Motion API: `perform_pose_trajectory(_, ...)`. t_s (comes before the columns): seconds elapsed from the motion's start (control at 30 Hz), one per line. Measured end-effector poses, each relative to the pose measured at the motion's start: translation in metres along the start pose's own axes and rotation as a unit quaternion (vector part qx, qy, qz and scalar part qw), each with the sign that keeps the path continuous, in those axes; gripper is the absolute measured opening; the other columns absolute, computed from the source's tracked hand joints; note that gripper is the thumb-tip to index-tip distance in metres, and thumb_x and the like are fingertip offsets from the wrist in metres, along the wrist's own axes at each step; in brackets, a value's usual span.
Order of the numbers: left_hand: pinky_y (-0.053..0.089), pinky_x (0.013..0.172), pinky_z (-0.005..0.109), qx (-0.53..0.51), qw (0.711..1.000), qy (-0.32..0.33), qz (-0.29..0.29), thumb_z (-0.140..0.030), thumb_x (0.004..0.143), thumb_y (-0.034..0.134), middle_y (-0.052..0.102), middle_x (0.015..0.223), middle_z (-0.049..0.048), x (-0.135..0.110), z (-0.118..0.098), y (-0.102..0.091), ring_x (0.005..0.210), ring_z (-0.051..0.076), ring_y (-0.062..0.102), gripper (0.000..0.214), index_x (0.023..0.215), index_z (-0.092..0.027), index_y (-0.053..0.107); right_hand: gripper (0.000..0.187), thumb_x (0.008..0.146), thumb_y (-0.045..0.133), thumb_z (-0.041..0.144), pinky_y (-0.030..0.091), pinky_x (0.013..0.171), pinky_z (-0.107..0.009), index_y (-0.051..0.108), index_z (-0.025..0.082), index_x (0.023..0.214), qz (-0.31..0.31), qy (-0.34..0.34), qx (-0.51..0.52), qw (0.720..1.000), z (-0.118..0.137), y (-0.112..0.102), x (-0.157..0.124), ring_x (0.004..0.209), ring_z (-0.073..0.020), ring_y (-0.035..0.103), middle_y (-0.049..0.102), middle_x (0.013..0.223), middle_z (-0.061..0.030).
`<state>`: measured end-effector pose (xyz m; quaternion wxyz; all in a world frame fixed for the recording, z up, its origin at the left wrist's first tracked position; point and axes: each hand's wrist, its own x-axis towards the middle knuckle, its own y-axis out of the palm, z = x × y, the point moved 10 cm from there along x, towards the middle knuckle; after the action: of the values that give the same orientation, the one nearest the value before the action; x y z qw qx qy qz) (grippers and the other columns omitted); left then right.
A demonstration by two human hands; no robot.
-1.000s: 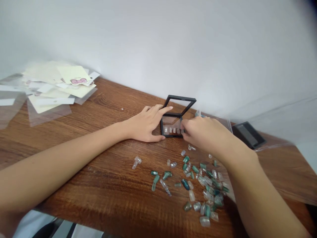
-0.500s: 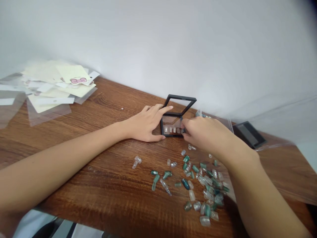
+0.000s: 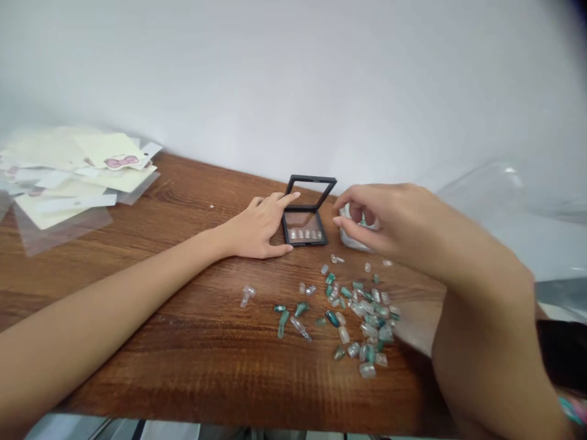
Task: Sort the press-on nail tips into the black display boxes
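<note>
A small black-framed case stands with its lid raised. Several clear false nails form a row along the near edge of its film. My left hand rests against the case's left side, fingers stretched out, index finger at the lid and thumb by the near left corner. To the right of the case hovers my right hand, thumb and forefinger apart with nothing visible between them. Loose green and clear false nails lie scattered on the table in front.
Behind my right hand is a partly hidden clear container with nails in it. A heap of cream cards and clear sleeves covers the table's left end. The pale wall rises behind. Clear plastic stands at the right.
My right hand has drawn back from the case to the right, and its fingers have parted. The row of nails is now uncovered. My left hand stays at the case.
</note>
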<state>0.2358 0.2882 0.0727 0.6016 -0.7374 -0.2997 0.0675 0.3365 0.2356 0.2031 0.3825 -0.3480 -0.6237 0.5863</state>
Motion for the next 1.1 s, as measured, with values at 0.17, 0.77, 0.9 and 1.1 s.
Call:
perform_pose_trajectory(0.17, 0.034, 0.111, 0.054, 0.011, 1.0, -0.002, -0.008, -0.06, 0.089, 0.053, 0.029, 0.16, 0.0279, -0.002, -0.001, -0.002, 0.143, 0.039, 0.037, 0.095, 0.156, -0.008, 0.01, 0.019, 0.098, 0.053, 0.034, 0.045, 0.065, -0.029, 0.066, 0.021, 0.101, -0.051, 0.085, 0.064, 0.993, -0.01, -0.028, -0.047, 0.068, -0.016, 0.063, 0.071, 0.081, -0.0019)
perform_pose_trajectory(0.77, 0.038, 0.11, 0.06, 0.019, 1.0, 0.011, -0.019, -0.059, 0.09, 0.051, 0.031, 0.159, 0.0287, -0.004, 0.002, 0.0, 0.146, 0.041, 0.036, 0.088, 0.154, -0.008, 0.018, 0.017, 0.1, 0.056, 0.033, 0.049, 0.095, -0.042, 0.062, 0.023, 0.112, -0.167, 0.346, 0.13, 0.914, -0.006, 0.082, -0.215, 0.105, -0.0252, 0.062, 0.063, 0.112, -0.0087)
perform_pose_trajectory(0.9, 0.04, 0.108, 0.062, 0.043, 0.999, 0.012, -0.01, -0.061, 0.092, 0.047, 0.027, 0.161, 0.0285, -0.003, 0.007, 0.007, 0.147, 0.041, 0.034, 0.085, 0.153, -0.008, 0.021, 0.017, 0.101, 0.052, 0.029, 0.051, 0.09, -0.039, 0.065, 0.02, 0.107, -0.204, 0.373, 0.149, 0.893, -0.024, 0.094, -0.226, 0.097, -0.0226, 0.063, 0.064, 0.101, -0.007)
perform_pose_trajectory(1.1, 0.041, 0.108, 0.062, 0.056, 0.998, 0.017, -0.01, -0.063, 0.092, 0.046, 0.029, 0.161, 0.0258, -0.004, 0.006, 0.007, 0.146, 0.043, 0.035, 0.08, 0.15, -0.012, 0.028, 0.023, 0.1, 0.055, 0.026, 0.05, 0.093, -0.037, 0.068, 0.022, 0.117, -0.215, 0.348, 0.187, 0.893, -0.047, 0.104, -0.219, 0.098, -0.0202, 0.063, 0.062, 0.107, -0.0067)
